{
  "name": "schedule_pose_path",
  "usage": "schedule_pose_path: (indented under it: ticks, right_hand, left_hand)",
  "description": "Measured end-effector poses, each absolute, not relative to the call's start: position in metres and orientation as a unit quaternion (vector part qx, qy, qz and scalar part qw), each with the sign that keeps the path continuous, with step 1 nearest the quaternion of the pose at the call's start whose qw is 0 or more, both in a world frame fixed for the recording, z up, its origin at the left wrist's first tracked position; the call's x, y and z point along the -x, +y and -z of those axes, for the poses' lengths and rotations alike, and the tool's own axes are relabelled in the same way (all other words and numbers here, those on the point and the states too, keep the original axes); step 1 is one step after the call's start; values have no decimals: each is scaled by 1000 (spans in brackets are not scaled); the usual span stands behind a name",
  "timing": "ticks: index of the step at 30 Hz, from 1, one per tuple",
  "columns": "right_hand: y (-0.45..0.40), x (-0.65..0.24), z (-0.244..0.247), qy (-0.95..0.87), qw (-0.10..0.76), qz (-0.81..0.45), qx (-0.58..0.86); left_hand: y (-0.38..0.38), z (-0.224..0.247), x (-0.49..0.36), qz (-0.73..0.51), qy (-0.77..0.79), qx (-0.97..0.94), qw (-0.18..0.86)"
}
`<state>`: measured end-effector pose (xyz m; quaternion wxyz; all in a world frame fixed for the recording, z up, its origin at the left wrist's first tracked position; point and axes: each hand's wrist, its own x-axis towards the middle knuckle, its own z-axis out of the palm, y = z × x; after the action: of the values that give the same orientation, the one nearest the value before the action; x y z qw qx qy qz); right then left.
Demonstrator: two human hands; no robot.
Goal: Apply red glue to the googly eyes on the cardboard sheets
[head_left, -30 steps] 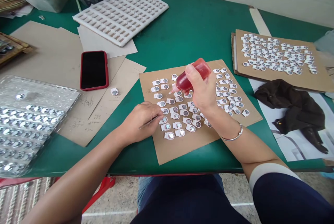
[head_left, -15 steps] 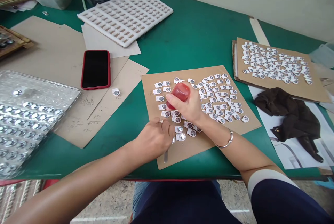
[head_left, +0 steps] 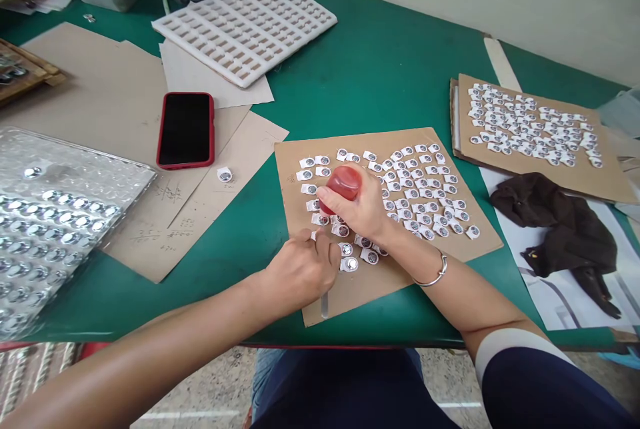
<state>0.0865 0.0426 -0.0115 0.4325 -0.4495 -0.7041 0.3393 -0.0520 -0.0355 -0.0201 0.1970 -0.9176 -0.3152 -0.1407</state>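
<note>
Head view, only one available.

Centre of frame: right hand [head_left: 367, 212] gripping small red squeeze bottle [head_left: 341, 187], fingers wrapped round its body, nozzle end tilting down and left toward the small white-backed silver discs [head_left: 425, 199] spread over the middle cardboard sheet [head_left: 450, 249]. Nozzle tip hidden behind the bottle; contact with a disc not resolvable.

Just below and left of centre: left hand [head_left: 303, 269] curling closed around a thin metal tool [head_left: 325, 304], its lower end sticking out beneath the hand onto the cardboard; fingertips resting at the near-left cluster of discs, just beside the bottle.

Progress, judging from layout only: working at the lower-left corner of the sheet, with rows running up and right across it. Which discs already treated and which not: cannot tell, no visible mark at this size. Upper right of frame: second cardboard sheet [head_left: 615, 179] carrying a dense batch of similar discs, probably set aside as finished. Left edge: clear blister tray [head_left: 125, 176] holding many shiny discs, probably stock waiting, so a fair amount likely remaining.

Elsewhere: white compartment tray [head_left: 245, 26] at upper centre, red-cased phone [head_left: 186, 130] left of centre, one stray disc [head_left: 225, 175] lying beside it, dark cloth [head_left: 560, 222] at right, all on green table [head_left: 380, 62].
</note>
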Motion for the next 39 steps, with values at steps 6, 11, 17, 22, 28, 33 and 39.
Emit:
schedule_pose_path:
  ticks: [6, 11, 17, 22, 28, 33, 39]
  right_hand:
    - [42, -87, 13, -704, 424, -350, 449]
    - [43, -87, 14, -699, 417, -353, 462]
    - [43, -87, 12, -702, 440, -324, 457]
    - [42, -86, 12, -705, 441, -324, 452]
    - [42, -88, 14, -694, 417, -374, 453]
    - [43, -89, 15, -695, 426, -349, 462]
    - [43, -89, 15, -694, 423, -349, 465]
  left_hand:
    - [-35, 19, 51, 141, -316, 919, 192]
    - [-35, 18, 51, 140, -317, 919, 190]
    - [-36, 19, 51, 139, -317, 919, 189]
    - [-36, 20, 51, 140, -317, 920, 183]
    - [-36, 19, 51, 138, -315, 920, 187]
    - [-35, 19, 51, 145, -321, 919, 176]
    - [-35, 18, 51, 145, -317, 921, 175]
